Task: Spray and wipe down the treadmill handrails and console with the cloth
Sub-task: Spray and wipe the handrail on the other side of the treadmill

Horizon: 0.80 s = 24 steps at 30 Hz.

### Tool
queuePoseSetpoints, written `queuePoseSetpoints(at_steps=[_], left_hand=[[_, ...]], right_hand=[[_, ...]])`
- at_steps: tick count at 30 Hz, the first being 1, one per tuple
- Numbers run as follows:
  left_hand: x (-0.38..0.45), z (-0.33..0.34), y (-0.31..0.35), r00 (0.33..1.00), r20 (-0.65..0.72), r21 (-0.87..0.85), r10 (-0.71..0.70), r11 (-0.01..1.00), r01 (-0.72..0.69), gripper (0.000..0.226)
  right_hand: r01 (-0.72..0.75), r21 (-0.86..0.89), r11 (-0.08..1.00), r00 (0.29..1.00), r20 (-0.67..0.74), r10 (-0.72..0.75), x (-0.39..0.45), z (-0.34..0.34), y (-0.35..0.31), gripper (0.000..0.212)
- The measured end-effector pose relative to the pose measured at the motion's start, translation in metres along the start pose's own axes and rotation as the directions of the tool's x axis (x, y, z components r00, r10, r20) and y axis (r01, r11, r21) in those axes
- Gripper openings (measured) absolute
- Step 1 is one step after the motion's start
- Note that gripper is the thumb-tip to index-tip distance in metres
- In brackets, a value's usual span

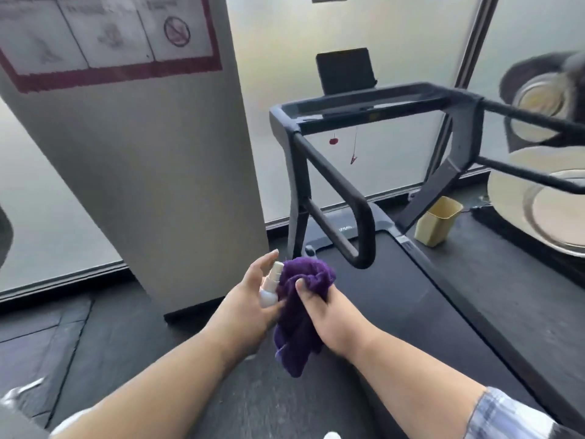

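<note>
The head camera looks forward and down, near both hands, facing the treadmill (pixel 364 191) ahead.

A broad grey pillar (pixel 152 160) rises from the dark floor (pixel 79 337) at the left, leaning in the wide view. High on its face is a white notice (pixel 104 30) with a dark red border; its panels are too blurred to read, though one holds a crossed-out circle. Frosted window panels (pixel 364 36) run along the far edge of the floor, split by a slanting grey frame bar (pixel 471 55). On the floor near that far edge stands a small pale yellow bin (pixel 438 221), open at the top. At the right edge sit blurred dark and cream round shapes (pixel 538 198) that cannot be made out.
</note>
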State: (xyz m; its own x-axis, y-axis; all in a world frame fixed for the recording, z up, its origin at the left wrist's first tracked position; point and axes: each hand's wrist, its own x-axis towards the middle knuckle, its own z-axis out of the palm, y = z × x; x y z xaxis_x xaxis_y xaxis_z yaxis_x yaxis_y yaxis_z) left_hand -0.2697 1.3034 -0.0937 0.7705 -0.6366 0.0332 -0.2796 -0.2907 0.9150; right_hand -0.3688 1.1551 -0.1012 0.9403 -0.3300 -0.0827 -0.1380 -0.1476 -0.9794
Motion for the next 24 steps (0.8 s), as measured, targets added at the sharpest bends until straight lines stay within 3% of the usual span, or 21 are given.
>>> queuePoseSetpoints(at_steps=[9, 13, 17, 24], left_hand=[[0.152, -0.037, -0.012, 0.997, 0.049, 0.033, 0.057, 0.998, -0.059, 0.085], [0.206, -0.052, -0.019, 0.992, 0.068, 0.002, 0.103, 0.995, -0.103, 0.08], [0.254, -0.069, -0.035, 0.981, 0.127, 0.0, 0.143, 0.99, -0.144, 0.081], [0.341, -0.097, -0.058, 0.904, 0.301, -0.06, 0.305, 0.952, -0.302, 0.074]], right_hand=[[-0.001, 0.297, 0.955, 0.999, 0.033, -0.01, 0.154, -0.009, -0.013, 0.064], [-0.001, 0.538, 0.843, 1.0, 0.004, -0.002, 0.212, 0.004, -0.022, 0.064], [-0.133, 0.727, 0.674, 0.985, 0.022, 0.171, 0.254, 0.014, -0.023, 0.055], [0.081, 0.809, 0.583, 0.912, -0.296, 0.284, 0.31, 0.033, -0.027, 0.063]])
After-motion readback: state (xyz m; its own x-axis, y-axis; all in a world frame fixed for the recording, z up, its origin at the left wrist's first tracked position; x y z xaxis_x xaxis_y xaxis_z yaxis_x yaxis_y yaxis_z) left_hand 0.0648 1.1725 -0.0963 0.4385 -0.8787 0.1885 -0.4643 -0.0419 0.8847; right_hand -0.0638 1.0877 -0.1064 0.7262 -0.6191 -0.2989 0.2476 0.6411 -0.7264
